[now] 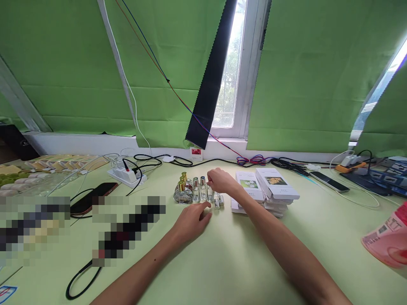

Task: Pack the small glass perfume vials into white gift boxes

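— While our right hand [220,181] pinches at a clear vial [210,191] in the upright bottle cluster [193,191], what does our left hand [191,221] hold?
— Nothing; it rests flat, loosely open, just before them. We note white boxes [276,183] right, bare table [229,254] nearer us.
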### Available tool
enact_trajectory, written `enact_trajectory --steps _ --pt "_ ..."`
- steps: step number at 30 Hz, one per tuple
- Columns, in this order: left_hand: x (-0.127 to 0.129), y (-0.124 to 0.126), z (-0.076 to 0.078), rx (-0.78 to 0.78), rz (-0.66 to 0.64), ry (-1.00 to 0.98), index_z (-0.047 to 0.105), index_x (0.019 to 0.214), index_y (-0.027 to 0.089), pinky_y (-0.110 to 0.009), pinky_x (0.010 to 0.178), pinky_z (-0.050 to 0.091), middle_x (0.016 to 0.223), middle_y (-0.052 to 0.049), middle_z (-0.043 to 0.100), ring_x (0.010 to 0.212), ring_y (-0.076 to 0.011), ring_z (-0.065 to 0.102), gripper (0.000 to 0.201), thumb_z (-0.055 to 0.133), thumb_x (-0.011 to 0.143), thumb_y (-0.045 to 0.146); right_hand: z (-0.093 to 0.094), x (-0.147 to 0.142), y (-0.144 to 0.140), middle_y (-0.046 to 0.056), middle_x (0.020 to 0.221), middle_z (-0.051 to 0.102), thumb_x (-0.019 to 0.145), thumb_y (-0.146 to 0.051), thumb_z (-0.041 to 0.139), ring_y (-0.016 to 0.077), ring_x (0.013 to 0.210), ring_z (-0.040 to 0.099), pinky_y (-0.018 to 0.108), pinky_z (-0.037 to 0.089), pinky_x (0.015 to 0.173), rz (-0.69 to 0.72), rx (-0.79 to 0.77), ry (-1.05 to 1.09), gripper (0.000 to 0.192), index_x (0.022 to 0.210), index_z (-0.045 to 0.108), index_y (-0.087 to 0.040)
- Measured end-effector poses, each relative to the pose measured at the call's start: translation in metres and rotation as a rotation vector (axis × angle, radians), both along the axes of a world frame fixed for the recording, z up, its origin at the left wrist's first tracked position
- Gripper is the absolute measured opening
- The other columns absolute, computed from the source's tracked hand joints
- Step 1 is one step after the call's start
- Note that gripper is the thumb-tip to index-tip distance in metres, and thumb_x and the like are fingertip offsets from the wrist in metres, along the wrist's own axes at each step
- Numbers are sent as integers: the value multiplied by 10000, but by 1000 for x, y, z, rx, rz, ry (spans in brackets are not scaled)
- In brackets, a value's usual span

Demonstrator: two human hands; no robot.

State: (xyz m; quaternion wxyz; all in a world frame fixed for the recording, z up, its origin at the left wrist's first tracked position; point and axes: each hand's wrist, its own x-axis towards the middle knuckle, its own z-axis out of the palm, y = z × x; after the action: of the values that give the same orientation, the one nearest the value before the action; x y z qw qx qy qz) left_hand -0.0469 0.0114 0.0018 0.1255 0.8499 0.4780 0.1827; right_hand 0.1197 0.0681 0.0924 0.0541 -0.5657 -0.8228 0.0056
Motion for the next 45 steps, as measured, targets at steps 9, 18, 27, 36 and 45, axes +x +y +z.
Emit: enact_trajectory --steps 9,18,27,36,45 --pt "-1 4 -3 -18 57 -68 561 1077 219 -282 606 306 684 18 623 661 -202 578 208 476 939 349 5 -4 -6 141 1100 710 952 -299 565 220 919 692 265 432 657 -2 -40 -23 226 1056 710 -161" --pt "2 2 3 -43 144 -115 479 1182 224 -286 607 325 697 25 626 661 -210 591 313 502 928 406 10 -7 -13 141 1023 722 938 -329 574 213 834 698 253 398 584 41 -80 -39 241 1024 723 -160" --pt "3 3 1 -43 171 -123 464 1303 220 -285 580 324 640 52 587 620 -204 592 495 547 897 491 16 1 -12 87 776 745 925 -244 519 128 594 634 222 377 514 218 -224 81 259 790 712 -136" --pt "1 4 -1 -25 135 -133 459 1323 211 -291 607 349 680 34 620 645 -204 601 521 551 897 496 20 2 -14 153 1037 760 951 -197 464 194 847 717 232 465 636 101 -172 -66 299 990 754 -135" --pt "-1 5 -5 -8 105 -155 465 1342 204 -288 588 354 664 33 627 620 -201 598 547 541 906 526 14 0 -15 150 855 781 804 -49 588 192 676 734 246 525 599 78 -405 -197 184 865 761 -65"
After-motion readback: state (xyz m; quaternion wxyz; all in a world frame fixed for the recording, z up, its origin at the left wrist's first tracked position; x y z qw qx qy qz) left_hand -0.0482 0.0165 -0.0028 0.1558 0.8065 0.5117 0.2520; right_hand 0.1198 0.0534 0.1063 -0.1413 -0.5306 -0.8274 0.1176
